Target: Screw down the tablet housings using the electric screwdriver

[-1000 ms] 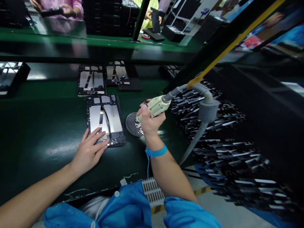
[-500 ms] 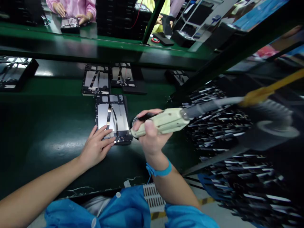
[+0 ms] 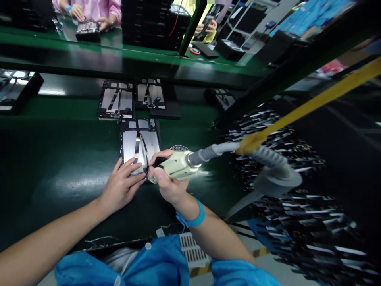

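Note:
A tablet casing (image 3: 152, 139) with bare internal parts lies on the green bench before me, a dark ribbon cable curving down its silver inside. My left hand (image 3: 120, 186) rests on its lower left part, fingers stretched out and lying flat. My right hand (image 3: 171, 186) is wrapped round a pale green electric screwdriver (image 3: 180, 165), held slanting over the casing's lower right corner. The tool's tip is near the lower edge, mostly hidden behind my fingers. A grey cord runs from the tool's back end to the right.
Two more opened tablets (image 3: 116, 99) (image 3: 150, 94) lie behind, beside a black slab (image 3: 165, 113). A round perforated dish (image 3: 180, 148) sits beyond the screwdriver. Racked dark parts (image 3: 297, 214) fill the right side. A yellow strap (image 3: 321, 101) holds the cord. Co-workers' hands (image 3: 77, 12) show across the bench.
My right hand has brought the screwdriver leftward, from the casing's right corner towards my left fingertips. The cord and strap swung left with it. My left hand has stayed in place.

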Demonstrator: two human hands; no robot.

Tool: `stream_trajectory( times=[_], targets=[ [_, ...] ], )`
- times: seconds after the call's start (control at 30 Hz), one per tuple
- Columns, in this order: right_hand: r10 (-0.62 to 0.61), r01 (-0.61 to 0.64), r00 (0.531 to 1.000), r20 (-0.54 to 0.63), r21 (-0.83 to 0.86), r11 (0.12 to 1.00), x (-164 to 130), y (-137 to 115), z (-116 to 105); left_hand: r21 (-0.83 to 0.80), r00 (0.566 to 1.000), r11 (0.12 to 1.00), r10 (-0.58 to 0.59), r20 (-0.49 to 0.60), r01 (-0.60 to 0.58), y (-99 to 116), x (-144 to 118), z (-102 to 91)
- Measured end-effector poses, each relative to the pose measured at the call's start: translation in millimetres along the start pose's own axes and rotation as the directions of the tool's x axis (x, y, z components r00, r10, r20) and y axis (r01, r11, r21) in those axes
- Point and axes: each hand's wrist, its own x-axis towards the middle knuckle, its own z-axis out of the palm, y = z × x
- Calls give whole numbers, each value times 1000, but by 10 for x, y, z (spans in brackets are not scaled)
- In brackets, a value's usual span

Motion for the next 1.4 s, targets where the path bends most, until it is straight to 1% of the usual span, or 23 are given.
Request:
stream_trajectory(
  times=[0.13,0.2,0.33,0.37,0.43,0.5,0.53,0.57,0.63,0.7,0.8,1.03,1.23,1.33,1.4],
  targets=[
    [-62,64,997,36,-68,996,-43,10,0,21,1000,1000,-10,3,10,2,-12,15],
    [-73,76,996,41,-80,994,-53,14,11,19,1000,1000,-8,1,8,3,-15,15],
    [-71,71,997,3,-58,996,28,-7,-30,2,1000,1000,-3,-7,3,-1,-13,0],
    [-82,79,996,-41,-54,995,82,-15,-77,-2,1000,1000,-4,-9,4,-1,-11,-2],
    [-129,117,972,-195,-72,991,223,-17,-225,-8,1000,1000,-4,-16,4,-1,-10,-4],
    [-193,152,912,-362,-139,978,378,12,-418,-14,1000,1000,-3,-30,3,1,-9,0],
    [-216,152,889,-404,-183,971,446,39,-514,-15,999,1000,-1,-36,0,2,-10,2],
    [-225,136,877,-424,-229,964,503,73,-599,-14,999,1000,2,-39,-3,2,-11,4],
    [-225,99,874,-432,-295,950,573,149,-718,-5,999,1000,10,-41,-10,-1,-14,4],
    [-210,70,876,-434,-318,946,596,214,-768,5,999,1000,16,-36,-16,-8,-18,1],
    [-191,48,877,-441,-315,948,592,269,-774,10,999,1000,21,-28,-20,-18,-23,-2],
    [-167,5,872,-461,-332,943,598,299,-805,11,999,1000,27,-27,-27,-25,-29,5],
    [-165,-16,869,-466,-360,933,582,366,-836,14,999,1000,28,-25,-28,-19,-25,-4],
    [-166,-15,866,-473,-355,935,603,331,-840,9,999,1000,22,-27,-22,-17,-20,5],
    [-176,17,863,-474,-319,948,611,238,-787,-3,1000,1000,9,-29,-9,-18,-18,18]
  ],
)
